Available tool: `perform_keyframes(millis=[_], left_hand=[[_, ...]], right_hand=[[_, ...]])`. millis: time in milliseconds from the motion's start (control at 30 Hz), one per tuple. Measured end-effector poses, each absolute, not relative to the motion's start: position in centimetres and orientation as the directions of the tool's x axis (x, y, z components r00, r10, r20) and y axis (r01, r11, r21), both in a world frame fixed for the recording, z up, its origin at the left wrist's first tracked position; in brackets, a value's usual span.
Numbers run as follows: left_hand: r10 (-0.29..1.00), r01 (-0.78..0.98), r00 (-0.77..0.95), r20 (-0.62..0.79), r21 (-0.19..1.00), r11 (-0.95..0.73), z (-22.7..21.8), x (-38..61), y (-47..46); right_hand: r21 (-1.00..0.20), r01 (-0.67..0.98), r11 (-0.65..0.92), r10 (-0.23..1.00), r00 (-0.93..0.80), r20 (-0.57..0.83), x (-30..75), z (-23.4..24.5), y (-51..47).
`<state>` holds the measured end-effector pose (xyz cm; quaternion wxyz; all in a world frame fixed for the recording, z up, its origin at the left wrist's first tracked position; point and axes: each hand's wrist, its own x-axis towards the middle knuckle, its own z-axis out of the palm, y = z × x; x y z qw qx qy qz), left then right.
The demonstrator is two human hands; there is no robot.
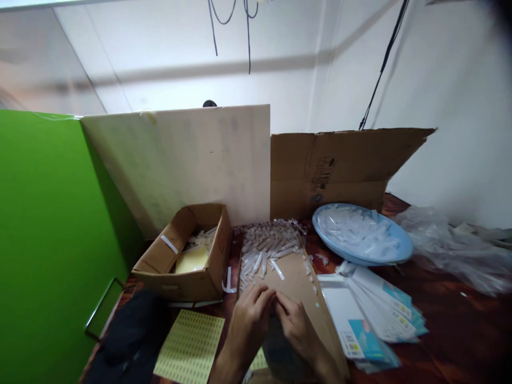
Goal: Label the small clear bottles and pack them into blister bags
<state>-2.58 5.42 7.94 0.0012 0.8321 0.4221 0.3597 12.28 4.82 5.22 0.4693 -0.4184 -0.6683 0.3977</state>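
My left hand (253, 311) and my right hand (294, 318) meet fingertip to fingertip over a cardboard sheet (292, 274). The fingers of both are pinched closed; whatever they hold is hidden or too small to make out. Just beyond them, a heap of small whitish strip-like pieces (266, 242) covers the far part of the cardboard. One loose white strip (277, 269) lies apart from the heap. To the left of my left hand is a yellow sheet of small stickers (191, 344) in rows. Part of another yellow sheet (259, 361) shows between my forearms.
An open cardboard box (160, 274) with pieces and yellow paper stands left. A blue basin (406, 246) of clear plastic pieces stands right, near fanned printed packets (384, 304) and crumpled plastic (444, 248). Black cloth (134, 336) lies front left. White (192, 160) and cardboard panels (352, 160) stand behind.
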Motion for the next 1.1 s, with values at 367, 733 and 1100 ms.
perform_keyframes(millis=[367,733,1100], left_hand=[[0.753,0.706,0.335,0.567,0.378,-0.599,9.7,-4.0,6.4],[0.772,0.960,-0.130,0.622,0.273,-0.058,15.9,-17.6,10.2],[0.661,0.872,-0.189,0.726,0.434,-0.227,12.2,-11.0,3.6]], right_hand=[[-0.934,0.175,0.310,0.942,-0.189,0.277,12.0,5.2,4.8],[-0.989,0.103,0.104,0.991,0.069,0.112,16.0,4.3,5.0],[-0.995,0.088,0.039,0.969,0.238,0.059,15.1,4.5,6.0]])
